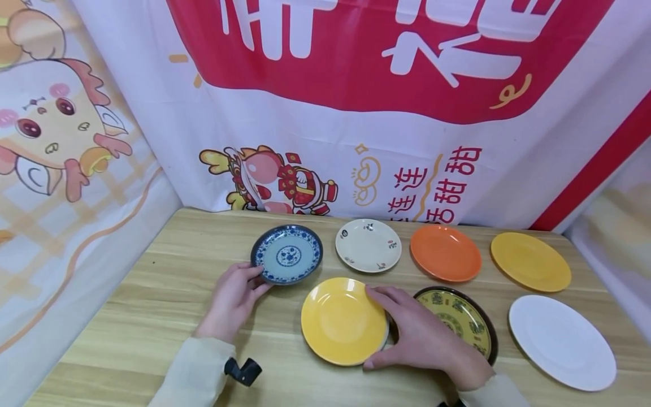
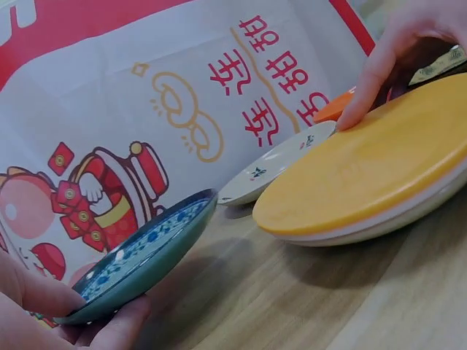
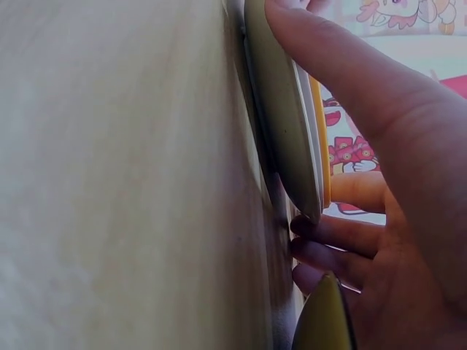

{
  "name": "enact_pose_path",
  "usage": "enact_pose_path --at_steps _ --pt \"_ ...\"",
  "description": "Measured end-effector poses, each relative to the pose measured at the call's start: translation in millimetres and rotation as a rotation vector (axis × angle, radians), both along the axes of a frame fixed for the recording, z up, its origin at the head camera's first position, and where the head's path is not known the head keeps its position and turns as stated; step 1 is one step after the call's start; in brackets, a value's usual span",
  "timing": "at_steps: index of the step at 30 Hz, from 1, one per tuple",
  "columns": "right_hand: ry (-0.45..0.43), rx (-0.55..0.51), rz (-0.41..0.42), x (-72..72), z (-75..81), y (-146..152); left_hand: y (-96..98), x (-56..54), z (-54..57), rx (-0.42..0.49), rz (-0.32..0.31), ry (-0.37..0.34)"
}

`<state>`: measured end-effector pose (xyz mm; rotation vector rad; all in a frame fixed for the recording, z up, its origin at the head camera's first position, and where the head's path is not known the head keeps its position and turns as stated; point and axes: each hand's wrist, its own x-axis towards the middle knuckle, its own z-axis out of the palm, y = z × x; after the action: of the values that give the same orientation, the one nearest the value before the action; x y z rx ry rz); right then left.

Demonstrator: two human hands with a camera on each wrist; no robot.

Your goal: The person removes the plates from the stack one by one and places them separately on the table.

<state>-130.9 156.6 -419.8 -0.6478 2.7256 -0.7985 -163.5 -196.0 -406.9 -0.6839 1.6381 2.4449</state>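
Fingers of our left hand (image 1: 236,299) are bent in a narrow pinch on the left rim of a blue patterned plate (image 1: 289,255), one digit above and others beneath. Held by one edge, it tilts, and we cannot tell whether its far side touches the wooden table (image 1: 127,328); a slackening pinch on that glossy rim could let it swing down and knock. Just to its right sits a yellow plate (image 1: 343,322), with a pale dish (image 3: 281,109) right beneath it. We judge the two loosely nested, so any tipping could slide the upper off the lower. The floral white plate (image 1: 368,246) lies close behind, near enough to be clipped by a careless push forward. Our right hand (image 1: 414,333) grips the stack's right side, thumb and fingers widely spread round the edge; uneven pressure there could skew it. Behind lies an orange plate (image 1: 446,253). Below our forearm, an olive plate (image 1: 475,322) could be dragged by the wrist. Farther right, another yellow plate (image 1: 530,262) and a plain white plate (image 1: 561,342) seem safely apart.
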Motion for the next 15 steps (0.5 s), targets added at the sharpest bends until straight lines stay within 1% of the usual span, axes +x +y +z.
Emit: enact_pose_path --at_steps 3,7,10,15 --pt "0.013 -0.008 0.010 0.0 -0.8 1.2 3.1 -7.7 1.0 0.031 0.006 -0.020" --pt "0.013 -0.007 0.014 -0.8 -1.3 1.2 7.5 -17.6 1.9 0.010 0.008 -0.039" --pt "0.010 -0.005 0.013 -1.2 -1.4 1.1 10.8 -24.0 3.0 -0.014 0.005 -0.039" --pt "0.014 -0.010 0.016 -1.0 -1.9 1.9 12.8 -32.0 6.1 -0.011 0.016 -0.046"
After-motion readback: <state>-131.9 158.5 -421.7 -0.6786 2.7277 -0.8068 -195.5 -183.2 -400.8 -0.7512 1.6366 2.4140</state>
